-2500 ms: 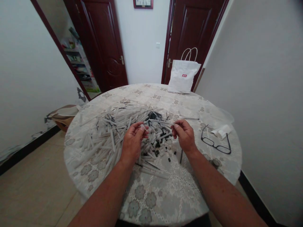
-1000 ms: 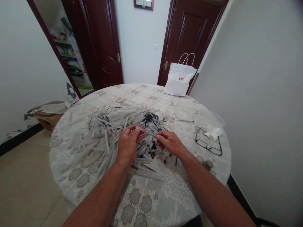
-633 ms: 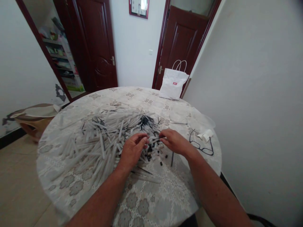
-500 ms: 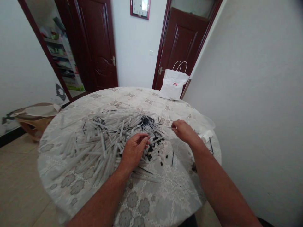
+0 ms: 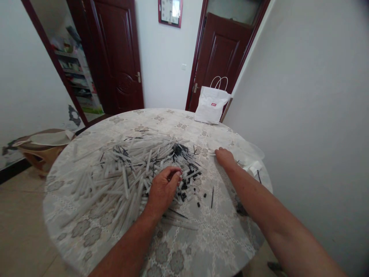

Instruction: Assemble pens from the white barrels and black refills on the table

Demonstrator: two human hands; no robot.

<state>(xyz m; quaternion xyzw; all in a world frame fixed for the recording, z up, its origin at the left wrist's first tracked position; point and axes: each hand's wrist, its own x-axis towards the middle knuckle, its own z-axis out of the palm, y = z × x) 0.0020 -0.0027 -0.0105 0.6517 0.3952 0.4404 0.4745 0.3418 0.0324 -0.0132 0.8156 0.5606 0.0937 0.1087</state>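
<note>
My left hand (image 5: 162, 189) sits on the near edge of the pile (image 5: 129, 169) of white tubes on the table (image 5: 201, 238), fingers (image 5: 173, 177) curled and pinching at 1 small piece – too small to tell which, tube end or black cap. Black bits (image 5: 187, 181) lie just beside the fingertips, a few loose ones (image 5: 204, 195) scattered toward me. My right hand (image 5: 225, 157) is stretched well apart to the right, palm down near the crumpled white wrap (image 5: 253, 167); whether its fingers are spread or closed on something I cannot tell – they're turned away.

To do the pick well, I judge: take 1 piece only, grip near its end, lift straight up so neighbours don't slide. Keep the wrist off the heap – tubes roll easily on the lace cloth. Right hand should come back close before any joining, so both ends line up.

White bag (image 5: 211, 109) stands at the far edge, doors (image 5: 115, 57) behind.
</note>
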